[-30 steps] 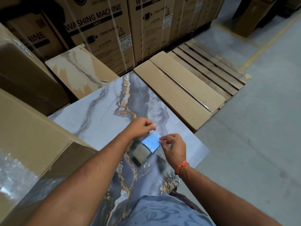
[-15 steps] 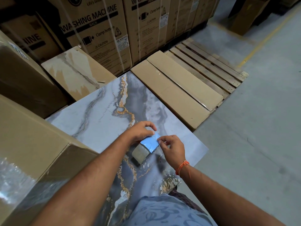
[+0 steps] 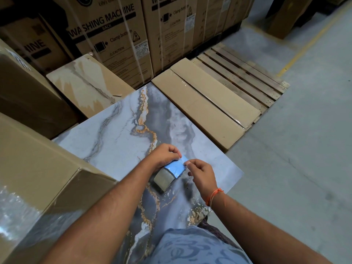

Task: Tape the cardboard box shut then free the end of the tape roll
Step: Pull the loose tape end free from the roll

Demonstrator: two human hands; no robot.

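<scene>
A roll of clear tape [image 3: 164, 179] with a blue label stands on edge on the marbled grey tabletop [image 3: 118, 141]. My left hand [image 3: 163, 155] curls over the far side of the roll and holds it. My right hand [image 3: 200, 173] pinches the edge of the blue label [image 3: 176, 167] between thumb and forefinger. The cardboard box [image 3: 38, 178] sits at the left on the table, with shiny clear tape across its near face.
Large washing machine cartons [image 3: 106, 35] stand at the back. Flat cardboard packs [image 3: 205, 109] lie on a wooden pallet [image 3: 245, 73] beyond the table's right edge. Grey concrete floor [image 3: 295, 159] with a yellow line lies to the right. A torn cardboard sheet [image 3: 85, 82] leans behind the table.
My left hand has closed tighter over the roll and my right fingers have shifted slightly on the blue label. The roll stays in the same spot.
</scene>
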